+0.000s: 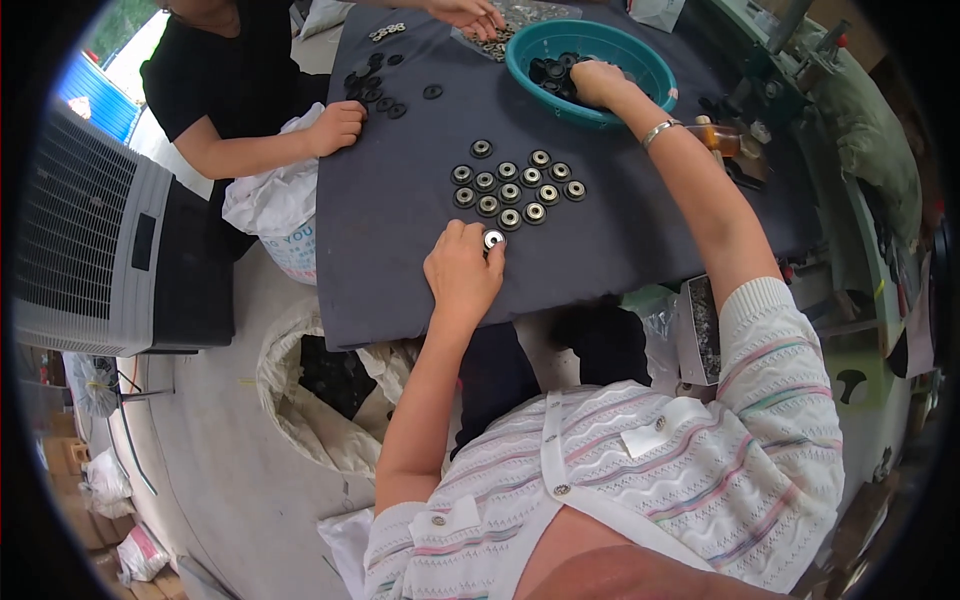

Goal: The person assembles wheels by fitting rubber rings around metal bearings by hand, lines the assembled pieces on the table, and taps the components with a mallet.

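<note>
Near the table's front edge, my left hand (463, 268) is closed, with thumb and forefinger on a black wheel with a metal bearing (493, 240) in its middle. Just beyond it lies a cluster of several similar bearing wheels (509, 193), flat on the dark cloth. At the far right, my right hand (598, 84) reaches into a teal plastic basin (640, 60). Black round parts (556, 72) fill the bottom of the basin. My right fingertips are down among these parts and hidden, so whatever they hold does not show.
Across the left corner, a co-worker's hand (337, 127) rests by loose black wheels (372, 88); their other hand (470, 14) is at a clear bag of small metal parts (497, 38). A hand press (775, 70) stands right. An open sack (285, 400) sits below the table's edge.
</note>
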`<state>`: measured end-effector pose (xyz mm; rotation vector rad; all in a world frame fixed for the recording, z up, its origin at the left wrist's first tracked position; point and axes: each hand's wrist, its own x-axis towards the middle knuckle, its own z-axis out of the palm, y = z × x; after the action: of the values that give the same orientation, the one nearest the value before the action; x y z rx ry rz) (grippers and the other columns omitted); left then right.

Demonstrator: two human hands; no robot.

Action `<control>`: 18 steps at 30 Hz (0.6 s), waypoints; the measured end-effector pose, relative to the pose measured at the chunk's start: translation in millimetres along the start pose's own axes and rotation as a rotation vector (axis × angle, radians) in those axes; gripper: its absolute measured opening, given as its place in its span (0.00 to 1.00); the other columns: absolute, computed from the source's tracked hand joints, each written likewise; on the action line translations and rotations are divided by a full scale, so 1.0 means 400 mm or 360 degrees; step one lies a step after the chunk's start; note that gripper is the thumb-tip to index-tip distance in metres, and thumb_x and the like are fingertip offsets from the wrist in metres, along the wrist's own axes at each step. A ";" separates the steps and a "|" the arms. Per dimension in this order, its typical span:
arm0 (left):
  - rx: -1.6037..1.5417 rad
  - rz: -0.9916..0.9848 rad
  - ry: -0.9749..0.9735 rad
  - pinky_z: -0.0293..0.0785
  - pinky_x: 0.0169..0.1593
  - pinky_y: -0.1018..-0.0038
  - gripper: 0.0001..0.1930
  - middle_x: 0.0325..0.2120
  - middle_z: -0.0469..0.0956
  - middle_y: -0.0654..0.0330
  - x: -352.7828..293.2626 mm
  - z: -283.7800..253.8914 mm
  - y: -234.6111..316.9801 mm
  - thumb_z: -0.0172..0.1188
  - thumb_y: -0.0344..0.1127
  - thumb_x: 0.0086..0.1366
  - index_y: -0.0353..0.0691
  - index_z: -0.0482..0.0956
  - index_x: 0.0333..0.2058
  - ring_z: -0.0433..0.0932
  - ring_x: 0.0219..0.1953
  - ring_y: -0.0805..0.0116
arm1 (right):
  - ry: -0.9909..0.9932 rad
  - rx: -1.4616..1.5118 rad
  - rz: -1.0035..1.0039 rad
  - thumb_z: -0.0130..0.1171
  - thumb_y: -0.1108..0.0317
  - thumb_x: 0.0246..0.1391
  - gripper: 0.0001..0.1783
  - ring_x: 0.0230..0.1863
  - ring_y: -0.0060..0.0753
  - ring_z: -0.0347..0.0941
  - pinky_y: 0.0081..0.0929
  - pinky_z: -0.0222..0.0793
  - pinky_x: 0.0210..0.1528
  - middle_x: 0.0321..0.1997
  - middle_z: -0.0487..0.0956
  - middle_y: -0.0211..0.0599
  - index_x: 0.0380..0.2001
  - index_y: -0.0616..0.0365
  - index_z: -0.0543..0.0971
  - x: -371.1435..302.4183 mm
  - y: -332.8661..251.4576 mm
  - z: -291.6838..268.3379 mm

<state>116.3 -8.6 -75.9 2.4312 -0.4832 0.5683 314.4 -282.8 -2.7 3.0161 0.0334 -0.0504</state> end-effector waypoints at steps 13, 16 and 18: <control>-0.0183 0.0156 -0.0011 0.67 0.28 0.63 0.07 0.21 0.71 0.57 -0.016 -0.009 0.000 0.61 0.33 0.49 0.38 0.73 0.24 0.73 0.26 0.55 | -0.0214 0.0214 -0.0134 0.52 0.72 0.43 0.13 0.42 0.50 0.75 0.39 0.69 0.43 0.37 0.78 0.50 0.34 0.58 0.81 -0.011 0.031 0.016; -0.0186 0.0136 -0.0023 0.67 0.29 0.63 0.07 0.21 0.71 0.57 -0.022 -0.010 0.003 0.60 0.34 0.51 0.38 0.73 0.24 0.74 0.26 0.55 | -0.0241 0.0210 -0.0072 0.52 0.74 0.45 0.14 0.47 0.48 0.74 0.38 0.68 0.47 0.42 0.78 0.50 0.37 0.59 0.80 -0.019 0.021 0.013; -0.0195 0.0151 0.0002 0.67 0.29 0.63 0.07 0.21 0.72 0.57 -0.020 -0.010 0.000 0.60 0.34 0.51 0.38 0.74 0.24 0.74 0.26 0.55 | -0.0197 0.0208 -0.0128 0.54 0.73 0.45 0.14 0.46 0.47 0.74 0.38 0.68 0.46 0.41 0.78 0.50 0.37 0.59 0.80 -0.028 0.033 0.000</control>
<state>108.2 -4.5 -77.0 2.3008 -0.6173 0.5631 303.5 -296.1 -0.6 3.1338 0.1455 -0.2565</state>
